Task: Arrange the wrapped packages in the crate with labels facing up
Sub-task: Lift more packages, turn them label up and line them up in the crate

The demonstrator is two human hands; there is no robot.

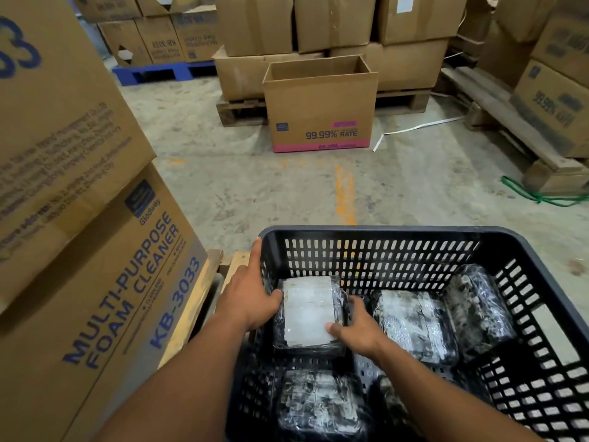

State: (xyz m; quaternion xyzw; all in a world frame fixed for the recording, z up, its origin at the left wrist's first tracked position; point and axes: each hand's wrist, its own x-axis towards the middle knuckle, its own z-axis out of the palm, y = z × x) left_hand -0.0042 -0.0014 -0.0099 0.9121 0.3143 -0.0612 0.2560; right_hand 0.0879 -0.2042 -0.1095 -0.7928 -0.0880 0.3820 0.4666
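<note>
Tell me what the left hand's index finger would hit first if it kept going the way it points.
Likely nothing solid at once: the left hand has its index finger lying along the black crate's far left corner, pointing past the rim toward bare concrete floor. Depth is unclear.

My left hand (pixel 247 296) and right hand (pixel 357 330) reach forward, arms bare, fingers curled, thumbs pressing inward.

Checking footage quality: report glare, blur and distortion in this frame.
Head view: wide-angle bending tilts the cartons at the left edge; glare whitens the label of the package between both hands; far-right boxes are blurred; the crate interior is dim.
</note>
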